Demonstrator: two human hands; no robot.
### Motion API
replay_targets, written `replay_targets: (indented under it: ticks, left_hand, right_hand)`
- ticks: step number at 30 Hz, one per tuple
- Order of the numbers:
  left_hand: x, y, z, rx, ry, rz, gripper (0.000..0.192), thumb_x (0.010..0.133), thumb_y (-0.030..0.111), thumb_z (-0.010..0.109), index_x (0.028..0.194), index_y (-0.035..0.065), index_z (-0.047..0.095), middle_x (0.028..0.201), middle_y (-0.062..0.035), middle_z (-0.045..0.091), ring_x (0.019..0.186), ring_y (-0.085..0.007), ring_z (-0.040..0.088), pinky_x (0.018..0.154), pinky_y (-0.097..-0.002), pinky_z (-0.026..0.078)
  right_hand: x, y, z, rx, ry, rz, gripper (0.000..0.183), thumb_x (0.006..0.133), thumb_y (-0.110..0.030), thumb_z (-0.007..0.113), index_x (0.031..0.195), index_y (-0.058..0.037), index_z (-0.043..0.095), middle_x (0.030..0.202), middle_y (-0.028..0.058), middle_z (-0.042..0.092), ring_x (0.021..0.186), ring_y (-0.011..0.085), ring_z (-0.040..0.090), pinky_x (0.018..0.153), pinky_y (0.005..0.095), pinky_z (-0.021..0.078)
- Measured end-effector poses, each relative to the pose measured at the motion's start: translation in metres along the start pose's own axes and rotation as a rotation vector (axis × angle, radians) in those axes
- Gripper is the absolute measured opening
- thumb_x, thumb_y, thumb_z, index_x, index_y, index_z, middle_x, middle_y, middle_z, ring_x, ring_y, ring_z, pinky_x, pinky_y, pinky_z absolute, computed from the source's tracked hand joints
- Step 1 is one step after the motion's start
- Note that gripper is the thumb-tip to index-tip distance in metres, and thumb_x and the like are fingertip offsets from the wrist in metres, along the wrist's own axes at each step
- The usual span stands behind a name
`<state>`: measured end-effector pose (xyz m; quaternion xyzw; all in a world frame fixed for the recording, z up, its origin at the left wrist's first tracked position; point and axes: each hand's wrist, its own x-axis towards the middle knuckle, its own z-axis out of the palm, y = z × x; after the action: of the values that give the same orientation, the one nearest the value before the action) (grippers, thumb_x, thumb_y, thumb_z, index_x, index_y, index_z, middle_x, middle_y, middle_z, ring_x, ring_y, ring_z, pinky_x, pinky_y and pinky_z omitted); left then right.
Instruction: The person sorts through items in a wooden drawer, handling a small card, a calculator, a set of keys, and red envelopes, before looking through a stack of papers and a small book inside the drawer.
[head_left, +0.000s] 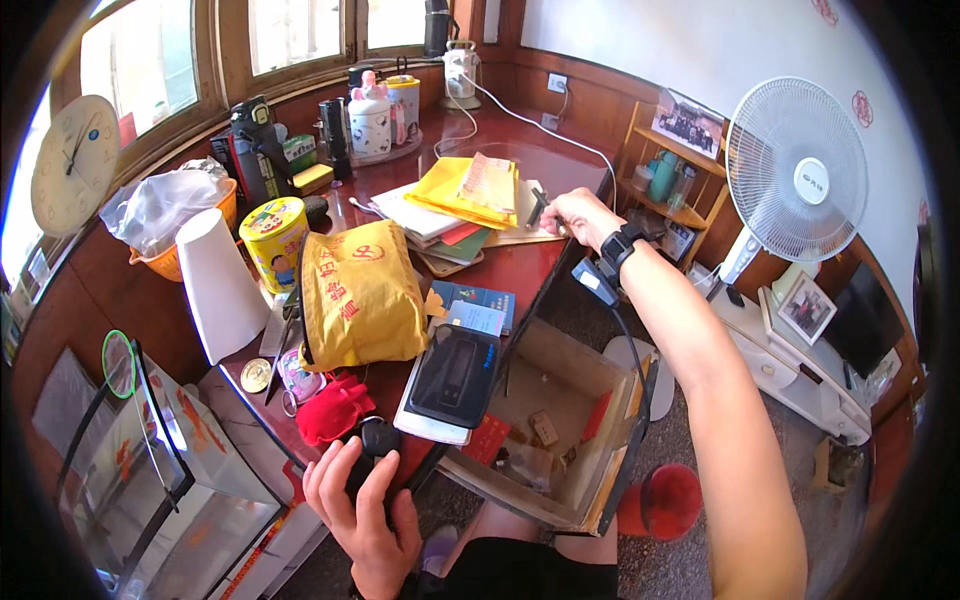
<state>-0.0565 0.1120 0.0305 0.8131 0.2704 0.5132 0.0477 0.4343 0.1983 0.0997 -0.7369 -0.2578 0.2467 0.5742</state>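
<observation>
At the desk's right edge, my right hand (579, 215) has its fingertips closed on a slim dark pen (561, 226), beside a stack of papers. A short dark stick-like piece (533, 216) is close by. My left hand (365, 514), fingers apart, hovers at or touches the near corner of the desk. Its fingertips are beside a round black object (379, 437) with a metal ring; part of a dark thing is hidden behind the fingers. A red cloth pouch (335, 409) lies just beyond. A black device (454, 375) rests on a white booklet or pad (431, 431).
Below the desk edge, an open drawer (574, 367) holds red packets and small scraps. The desk carries a yellow fabric bag (364, 296), yellow envelopes (465, 191), a yellow tin (274, 244) and a white cone (221, 289). A red bin (664, 501) and a fan (796, 169) are to the right.
</observation>
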Motion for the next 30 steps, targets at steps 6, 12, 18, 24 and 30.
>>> replay_targets:
  ticks: [6, 12, 18, 24, 30]
  left_hand:
    - [0.002, 0.004, -0.002, 0.007, -0.023, -0.022, 0.027, 0.096, 0.013, 0.064, 0.121, 0.0075, 0.071, 0.134, -0.0181, 0.060, 0.127, -0.0375, 0.054, 0.110, -0.0498, 0.038]
    - [0.001, 0.004, -0.002, 0.015, -0.030, -0.025, 0.026, 0.096, 0.015, 0.063, 0.120, 0.0081, 0.071, 0.134, -0.0176, 0.060, 0.128, -0.0372, 0.053, 0.111, -0.0500, 0.037]
    - [0.000, 0.002, 0.000, 0.025, -0.039, -0.021, 0.024, 0.097, 0.015, 0.063, 0.118, 0.0088, 0.072, 0.133, -0.0169, 0.061, 0.127, -0.0372, 0.054, 0.111, -0.0498, 0.038]
    - [0.002, 0.003, -0.002, 0.046, -0.041, -0.018, 0.023, 0.097, 0.017, 0.063, 0.116, 0.0086, 0.073, 0.132, -0.0168, 0.062, 0.126, -0.0374, 0.055, 0.110, -0.0499, 0.039]
    - [0.002, 0.005, -0.003, 0.040, -0.045, -0.017, 0.023, 0.097, 0.017, 0.063, 0.116, 0.0085, 0.074, 0.131, -0.0169, 0.062, 0.126, -0.0374, 0.055, 0.110, -0.0499, 0.039]
  right_hand:
    - [0.007, 0.002, 0.001, 0.095, 0.111, -0.066, 0.021, 0.086, 0.008, 0.061, 0.107, 0.0087, 0.060, 0.086, 0.0122, 0.064, 0.067, 0.0214, 0.068, 0.059, 0.0311, 0.0616]
    - [0.035, 0.018, -0.009, -0.109, 0.204, -0.156, 0.022, 0.088, 0.002, 0.059, 0.110, 0.0055, 0.060, 0.087, 0.0094, 0.061, 0.061, 0.0163, 0.061, 0.059, 0.0266, 0.0582]
    - [0.029, 0.022, 0.004, 0.036, 0.206, -0.154, 0.009, 0.092, -0.006, 0.058, 0.084, -0.0026, 0.062, 0.068, 0.0003, 0.052, 0.053, 0.0102, 0.049, 0.045, 0.0275, 0.0370]
    - [0.032, 0.021, -0.002, -0.022, 0.147, -0.160, 0.007, 0.090, -0.004, 0.059, 0.086, -0.0021, 0.064, 0.067, 0.0003, 0.054, 0.054, 0.0120, 0.049, 0.046, 0.0302, 0.0352]
    - [0.036, 0.025, -0.010, -0.198, 0.203, -0.146, 0.011, 0.084, -0.001, 0.064, 0.095, 0.0002, 0.068, 0.073, 0.0039, 0.059, 0.058, 0.0130, 0.052, 0.048, 0.0297, 0.0363]
